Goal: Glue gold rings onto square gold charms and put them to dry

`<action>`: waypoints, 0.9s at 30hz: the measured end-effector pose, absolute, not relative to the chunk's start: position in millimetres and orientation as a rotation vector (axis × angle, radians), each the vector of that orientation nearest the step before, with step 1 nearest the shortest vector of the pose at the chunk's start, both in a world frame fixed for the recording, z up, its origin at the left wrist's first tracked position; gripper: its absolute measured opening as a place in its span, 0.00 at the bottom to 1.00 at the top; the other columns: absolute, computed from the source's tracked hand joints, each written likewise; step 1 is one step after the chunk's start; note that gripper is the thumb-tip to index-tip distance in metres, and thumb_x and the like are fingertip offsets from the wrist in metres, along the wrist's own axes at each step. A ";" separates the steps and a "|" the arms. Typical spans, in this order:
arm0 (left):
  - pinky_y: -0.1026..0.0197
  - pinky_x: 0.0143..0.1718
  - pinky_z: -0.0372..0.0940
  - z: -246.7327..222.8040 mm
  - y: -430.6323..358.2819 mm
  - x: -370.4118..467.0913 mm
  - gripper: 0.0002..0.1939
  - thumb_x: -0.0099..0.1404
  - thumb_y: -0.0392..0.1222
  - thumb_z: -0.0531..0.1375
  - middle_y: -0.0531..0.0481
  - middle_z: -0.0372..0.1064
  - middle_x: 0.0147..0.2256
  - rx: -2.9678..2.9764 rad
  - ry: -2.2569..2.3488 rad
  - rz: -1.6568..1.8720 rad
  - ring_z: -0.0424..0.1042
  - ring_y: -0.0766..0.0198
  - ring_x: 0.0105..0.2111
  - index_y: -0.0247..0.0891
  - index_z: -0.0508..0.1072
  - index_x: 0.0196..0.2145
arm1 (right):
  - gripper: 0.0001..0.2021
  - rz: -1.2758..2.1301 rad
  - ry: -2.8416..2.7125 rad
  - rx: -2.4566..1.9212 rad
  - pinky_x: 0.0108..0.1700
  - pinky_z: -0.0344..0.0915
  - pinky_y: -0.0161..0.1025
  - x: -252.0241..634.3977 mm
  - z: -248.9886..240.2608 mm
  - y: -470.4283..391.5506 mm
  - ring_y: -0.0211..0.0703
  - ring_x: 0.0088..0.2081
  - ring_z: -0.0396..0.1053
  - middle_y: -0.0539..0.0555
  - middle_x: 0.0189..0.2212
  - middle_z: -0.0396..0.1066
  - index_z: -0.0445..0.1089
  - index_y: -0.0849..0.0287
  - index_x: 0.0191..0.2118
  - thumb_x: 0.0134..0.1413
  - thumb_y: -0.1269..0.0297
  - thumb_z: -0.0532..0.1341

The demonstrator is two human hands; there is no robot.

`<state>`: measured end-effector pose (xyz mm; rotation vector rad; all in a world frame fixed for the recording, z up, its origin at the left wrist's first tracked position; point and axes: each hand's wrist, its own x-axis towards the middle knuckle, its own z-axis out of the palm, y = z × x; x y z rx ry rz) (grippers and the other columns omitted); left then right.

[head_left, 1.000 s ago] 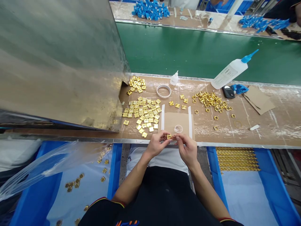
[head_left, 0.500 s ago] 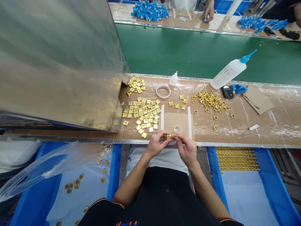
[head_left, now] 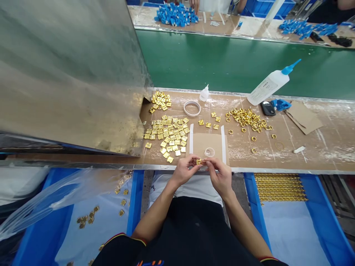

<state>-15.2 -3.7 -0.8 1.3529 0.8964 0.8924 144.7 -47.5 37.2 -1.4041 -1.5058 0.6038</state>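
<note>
Between finger and thumb, my left hand (head_left: pixel 184 170) holds a small gold square piece (head_left: pixel 199 162) at the table's front edge. My right hand (head_left: pixel 221 176) pinches a thin stick-like item (head_left: pixel 204 162) whose tip meets the gold piece. Just beyond the hands, a small clear round dish (head_left: pixel 209 152) sits on a cardboard sheet (head_left: pixel 206 139) taped down at both sides. Many gold square pieces (head_left: pixel 166 133) lie to the left, several more (head_left: pixel 208 125) lie behind the sheet, and a pile of gold rings (head_left: pixel 249 120) lies to the right.
A tape roll (head_left: pixel 192 108), a small bottle (head_left: pixel 204 93) and a large bottle (head_left: pixel 268 88) stand farther back. A metal panel (head_left: pixel 72 74) rises at left. Blue bins (head_left: pixel 135 199) flank my lap. Across the green belt (head_left: pixel 222 59), a person's hand (head_left: pixel 195 5) is near blue pieces.
My hands have barely moved, still together at the gold piece. Across the belt, a person's hand has left the blue item, and a hand now shows by the blue pile.
</note>
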 end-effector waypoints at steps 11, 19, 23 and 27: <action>0.63 0.34 0.73 1.1 -4.1 -15.0 0.20 0.65 0.56 0.66 0.48 0.73 0.31 1.335 0.902 0.888 0.74 0.63 0.31 0.35 0.76 0.42 | 0.13 0.635 -1.482 -1.413 0.32 0.78 0.37 144.1 36.5 -47.5 0.44 0.31 0.80 0.55 0.33 0.82 0.78 0.55 0.40 0.71 0.59 0.57; 0.62 0.35 0.73 0.9 -3.9 -14.9 0.20 0.64 0.55 0.67 0.47 0.74 0.32 1.321 0.904 0.880 0.75 0.63 0.32 0.35 0.76 0.42 | 0.15 0.693 -1.440 -1.450 0.31 0.79 0.39 142.9 38.2 -48.2 0.46 0.31 0.80 0.56 0.33 0.82 0.79 0.56 0.39 0.71 0.56 0.57; 0.62 0.35 0.74 0.3 -4.5 -14.5 0.18 0.63 0.53 0.68 0.47 0.76 0.33 1.291 0.936 0.901 0.76 0.63 0.32 0.35 0.76 0.41 | 0.13 0.636 -1.376 -1.426 0.30 0.78 0.37 149.9 40.8 -48.0 0.45 0.31 0.81 0.55 0.33 0.81 0.78 0.55 0.40 0.71 0.56 0.58; 0.59 0.43 0.76 2.5 -4.8 -14.0 0.16 0.62 0.50 0.69 0.39 0.80 0.43 1.206 0.908 0.906 0.81 0.59 0.39 0.35 0.75 0.40 | 0.11 0.393 -1.310 -1.455 0.32 0.76 0.39 166.2 39.0 -40.4 0.45 0.34 0.80 0.54 0.32 0.81 0.76 0.56 0.41 0.71 0.59 0.59</action>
